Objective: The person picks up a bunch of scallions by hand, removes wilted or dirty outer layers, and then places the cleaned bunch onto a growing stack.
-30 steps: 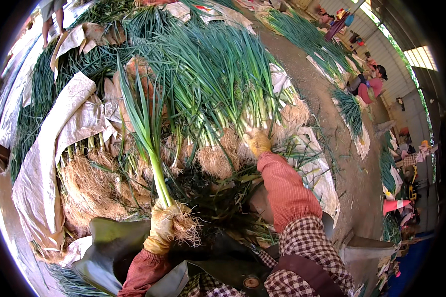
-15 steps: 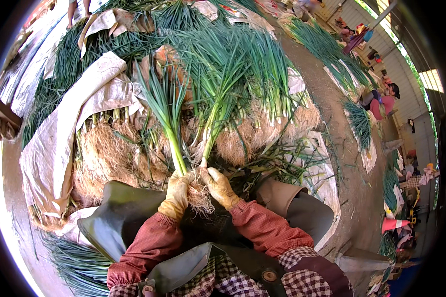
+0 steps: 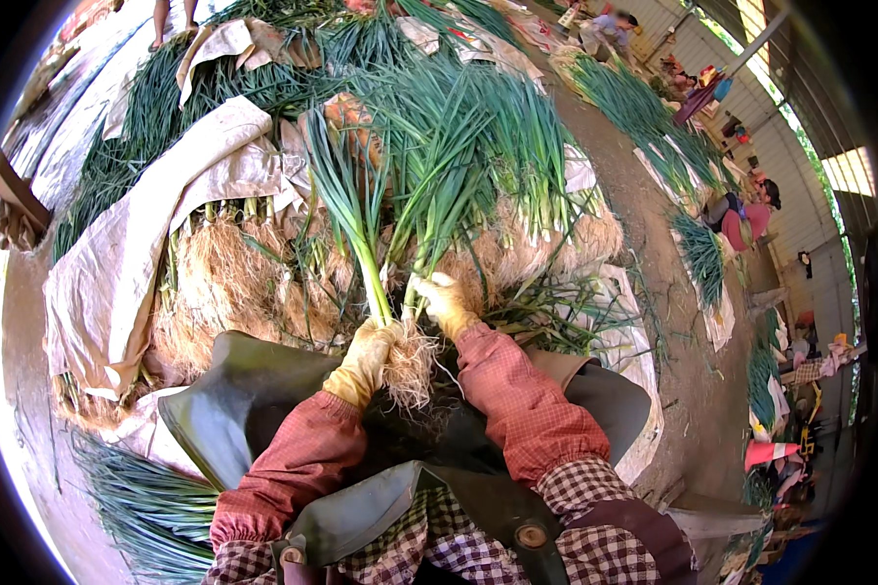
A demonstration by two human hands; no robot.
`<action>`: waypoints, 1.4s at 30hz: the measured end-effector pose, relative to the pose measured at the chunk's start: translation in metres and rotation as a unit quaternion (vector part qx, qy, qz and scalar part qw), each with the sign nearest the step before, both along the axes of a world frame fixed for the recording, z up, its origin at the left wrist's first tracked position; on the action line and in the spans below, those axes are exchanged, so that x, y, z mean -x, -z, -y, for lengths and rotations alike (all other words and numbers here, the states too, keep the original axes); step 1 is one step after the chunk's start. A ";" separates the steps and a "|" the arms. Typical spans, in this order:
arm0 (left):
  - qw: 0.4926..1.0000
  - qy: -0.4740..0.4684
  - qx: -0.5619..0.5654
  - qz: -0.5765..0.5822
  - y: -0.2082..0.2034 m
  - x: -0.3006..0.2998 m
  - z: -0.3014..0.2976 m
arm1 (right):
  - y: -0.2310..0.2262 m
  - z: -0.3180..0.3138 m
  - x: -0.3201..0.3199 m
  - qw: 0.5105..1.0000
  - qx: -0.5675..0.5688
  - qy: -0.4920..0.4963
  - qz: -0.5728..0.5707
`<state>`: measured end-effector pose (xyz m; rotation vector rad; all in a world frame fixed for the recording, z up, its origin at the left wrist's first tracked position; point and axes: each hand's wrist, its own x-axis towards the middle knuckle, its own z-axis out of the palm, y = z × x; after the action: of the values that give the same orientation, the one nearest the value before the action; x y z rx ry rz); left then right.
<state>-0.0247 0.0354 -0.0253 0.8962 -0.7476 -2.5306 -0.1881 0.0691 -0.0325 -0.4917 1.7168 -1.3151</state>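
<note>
Left hand: gloved left hand (image 3: 363, 357) closed around the base of a bunch (image 3: 380, 244) of green onions, just above its roots (image 3: 410, 366).
Right hand: gloved right hand (image 3: 446, 302) just right of the bunch, fingers wrapped on a second clump (image 3: 449, 195) of stalks at its white base; both hands close together, nearly touching.
Bunch: upright, tilted slightly left, leaves fanning above the left hand; pale roots hang below the fist, over the apron (image 3: 254, 390).
Clump: leans up and to the right from the right hand, leaves merging into the pile (image 3: 498, 146) behind the bunch.
Pile: heap of green onions behind the bunch, roots toward the person, leaves pointing away.
Sacking: pale cloth (image 3: 117, 263) left of the bunch, draped over more onions.
Apron: dark green, across the lap below the bunch.
Sleeves: red sleeves (image 3: 517, 400) over checked cuffs, below the bunch.
Loose leaves: trimmings (image 3: 566, 312) on the ground right of the bunch.
Other people: seated workers (image 3: 741, 214) well to the right of the bunch, beside further rows of onions (image 3: 634, 107).
</note>
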 end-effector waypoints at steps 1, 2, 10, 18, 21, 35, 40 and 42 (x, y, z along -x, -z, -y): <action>1.000 0.020 -0.010 0.012 0.002 0.002 -0.001 | 0.008 -0.002 -0.001 0.993 -0.021 -0.010 -0.114; 0.999 0.041 -0.020 0.022 0.004 0.004 -0.002 | 0.013 -0.006 -0.002 0.973 -0.043 -0.018 -0.228; 0.989 -0.101 0.002 0.108 0.021 0.009 0.002 | -0.049 -0.044 -0.072 0.979 0.057 -0.025 -0.194; 0.985 -0.095 0.031 0.143 0.020 0.018 -0.005 | -0.087 -0.120 0.043 0.891 0.377 0.251 0.002; 0.997 -0.008 -0.082 -0.001 0.002 0.013 -0.008 | -0.071 -0.114 0.054 0.896 0.211 0.341 0.191; 0.925 0.089 -0.267 -0.253 -0.043 -0.043 -0.029 | -0.082 0.009 0.020 0.919 0.268 -0.054 0.285; 0.954 -0.044 -0.255 -0.148 0.014 -0.040 -0.021 | -0.014 -0.067 -0.066 0.899 0.172 -0.168 0.366; 0.979 0.008 -0.201 -0.022 0.011 -0.037 -0.020 | 0.009 -0.080 -0.070 0.920 0.160 -0.085 0.346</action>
<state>0.0127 0.0558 -0.0366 0.9533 -0.2278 -2.7571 -0.1179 0.1486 -0.0417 -0.2912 0.8628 -1.4235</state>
